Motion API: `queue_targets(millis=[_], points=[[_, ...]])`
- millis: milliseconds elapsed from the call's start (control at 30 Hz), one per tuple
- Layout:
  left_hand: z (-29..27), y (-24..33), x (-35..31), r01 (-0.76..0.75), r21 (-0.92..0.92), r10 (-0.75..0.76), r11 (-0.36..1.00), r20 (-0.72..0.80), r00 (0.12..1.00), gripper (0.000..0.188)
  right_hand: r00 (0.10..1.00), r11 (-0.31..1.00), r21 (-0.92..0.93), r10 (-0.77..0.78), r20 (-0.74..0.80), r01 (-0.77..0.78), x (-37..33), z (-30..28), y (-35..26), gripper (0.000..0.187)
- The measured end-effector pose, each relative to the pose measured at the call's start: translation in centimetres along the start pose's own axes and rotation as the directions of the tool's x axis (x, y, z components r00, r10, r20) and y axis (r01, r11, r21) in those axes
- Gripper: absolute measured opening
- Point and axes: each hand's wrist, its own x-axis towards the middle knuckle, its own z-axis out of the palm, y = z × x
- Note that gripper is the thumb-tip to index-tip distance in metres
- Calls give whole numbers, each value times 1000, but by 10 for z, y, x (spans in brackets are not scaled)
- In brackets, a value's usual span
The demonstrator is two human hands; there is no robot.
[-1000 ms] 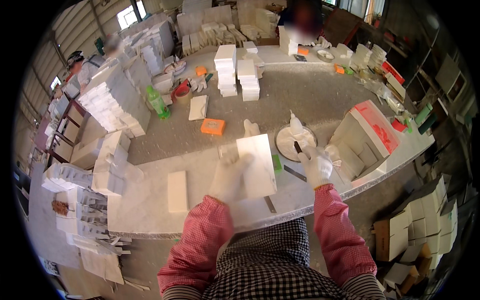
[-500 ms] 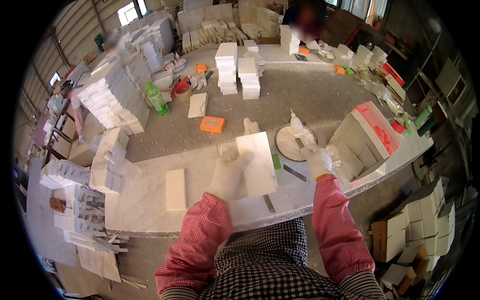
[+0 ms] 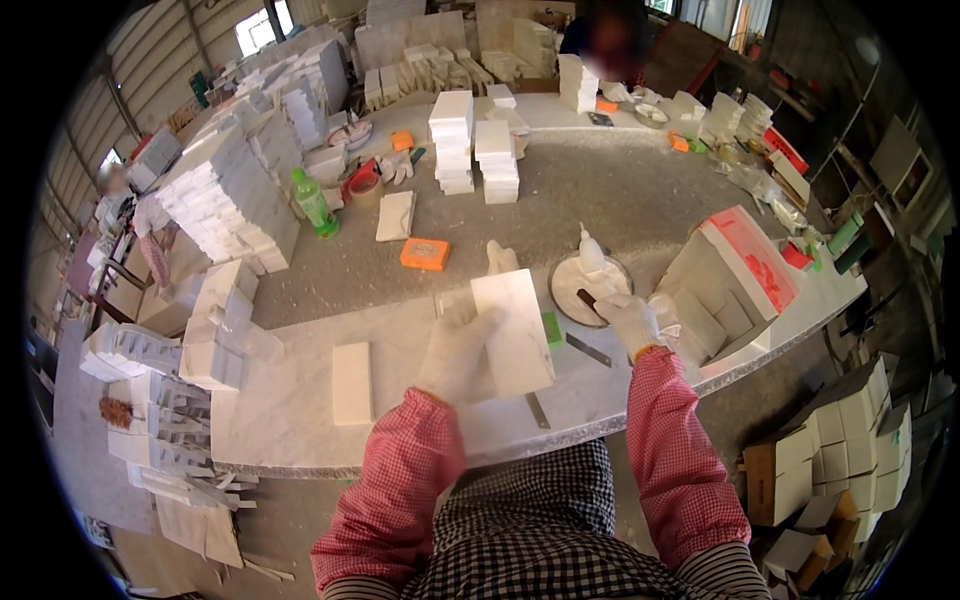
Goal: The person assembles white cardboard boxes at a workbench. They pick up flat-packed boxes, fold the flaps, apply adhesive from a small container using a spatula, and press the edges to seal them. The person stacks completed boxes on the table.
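As left hand (image 3: 458, 350) grips it, rectangular tile (image 3: 513, 332) looks veined.

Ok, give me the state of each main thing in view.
Left hand, closed on white tile
White tile, held
Right hand, closed on dark tool
Dark tool, held at bowl
Bowl, holding white material
Squeeze bottle, nozzle up
Green bottle, standing, capped
Narrow tile, lying flat
Red-panelled box, open

Bright window (image 3: 255, 36) in ribbed wall (image 3: 152, 55)
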Motion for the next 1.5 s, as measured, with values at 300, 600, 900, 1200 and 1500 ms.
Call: queue_targets(millis=[300,600,900,1200,1500], points=[[0,-1,1,6,-36,-6,999,-12,1000,43,1000,996,85,7,17,-8,5,6,0,33],[-1,-4,2,5,-78,-6,997,-13,1000,43,986,851,523,-38,164,-54,-43,-29,-35,29],[-7,-9,6,-13,-69,8,998,-64,998,35,954,820,561,-72,290,-109,-102,-54,-107,24],[-8,-7,6,20,-83,-25,996,-55,998,35,957,837,542,-218,194,80,-105,-34,-107,22],[-6,-4,4,20,-58,-23,998,-50,998,36,904,895,141,-406,-135,423,-119,-35,-122,15]])
